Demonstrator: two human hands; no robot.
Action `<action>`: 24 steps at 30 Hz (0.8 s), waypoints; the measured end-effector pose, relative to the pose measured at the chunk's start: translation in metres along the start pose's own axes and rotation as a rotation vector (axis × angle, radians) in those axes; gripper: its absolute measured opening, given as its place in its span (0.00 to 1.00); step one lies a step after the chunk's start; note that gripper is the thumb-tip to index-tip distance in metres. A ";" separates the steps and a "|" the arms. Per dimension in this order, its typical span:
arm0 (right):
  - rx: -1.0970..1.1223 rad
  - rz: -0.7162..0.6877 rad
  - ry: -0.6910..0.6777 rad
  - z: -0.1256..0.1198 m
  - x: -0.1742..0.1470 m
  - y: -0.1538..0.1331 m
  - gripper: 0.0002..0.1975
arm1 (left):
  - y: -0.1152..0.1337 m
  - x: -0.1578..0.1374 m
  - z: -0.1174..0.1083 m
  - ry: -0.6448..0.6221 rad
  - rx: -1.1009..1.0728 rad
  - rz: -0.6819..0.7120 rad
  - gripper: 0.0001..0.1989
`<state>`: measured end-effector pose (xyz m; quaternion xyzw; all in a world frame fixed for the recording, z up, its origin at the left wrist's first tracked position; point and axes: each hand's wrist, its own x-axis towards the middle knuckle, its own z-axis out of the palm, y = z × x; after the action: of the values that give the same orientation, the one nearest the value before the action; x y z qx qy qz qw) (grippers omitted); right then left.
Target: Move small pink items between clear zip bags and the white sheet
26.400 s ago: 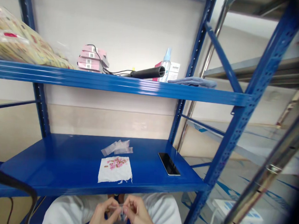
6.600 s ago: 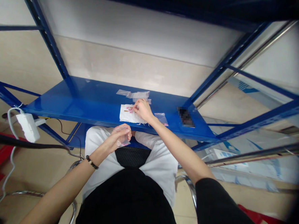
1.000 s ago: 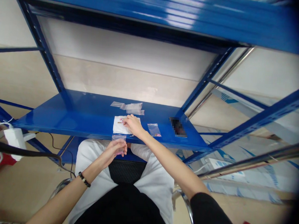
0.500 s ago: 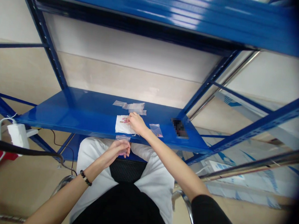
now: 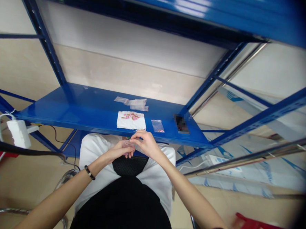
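A small clear plastic bag is held in my left hand, low in front of the shelf edge above my lap. My right hand meets it at the bag's upper end, thumb and fingers pinched together. Whatever those right fingertips hold is too small to tell. Just beyond my hands a white sheet, paper or cloth, lies on the blue shelf, with a cluster of small pink pieces on it. To its right lies another clear bag with a few small coloured pieces in its lower corner.
Several clear plastic bags lie farther back on the shelf. A dark, pixelated flat object is at the right end. Blue uprights frame the shelf. A white power adapter with cables hangs at the left.
My right hand has come off the pink pieces on the white sheet and moved down towards me, to the bag in my left hand. The view has shifted slightly.
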<state>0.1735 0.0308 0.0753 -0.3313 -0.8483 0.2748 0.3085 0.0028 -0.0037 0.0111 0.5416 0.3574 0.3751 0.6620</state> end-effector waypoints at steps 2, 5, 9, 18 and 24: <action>0.043 0.010 0.012 0.002 -0.007 0.004 0.04 | -0.003 -0.002 0.004 -0.020 -0.026 -0.010 0.14; 0.095 0.023 0.048 0.008 -0.016 0.011 0.04 | -0.007 -0.003 0.008 -0.038 -0.069 -0.023 0.14; 0.161 0.042 0.098 0.016 -0.022 0.017 0.05 | -0.013 -0.001 0.010 -0.085 -0.084 -0.048 0.14; 0.250 0.031 0.088 0.016 -0.033 0.013 0.08 | -0.008 -0.003 0.014 -0.108 -0.240 -0.066 0.16; 0.284 0.080 0.097 0.012 -0.046 0.014 0.09 | 0.004 -0.012 0.018 -0.231 -0.288 -0.083 0.15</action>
<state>0.1979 0.0033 0.0425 -0.3308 -0.7712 0.3877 0.3815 0.0128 -0.0221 0.0186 0.4655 0.2436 0.3300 0.7842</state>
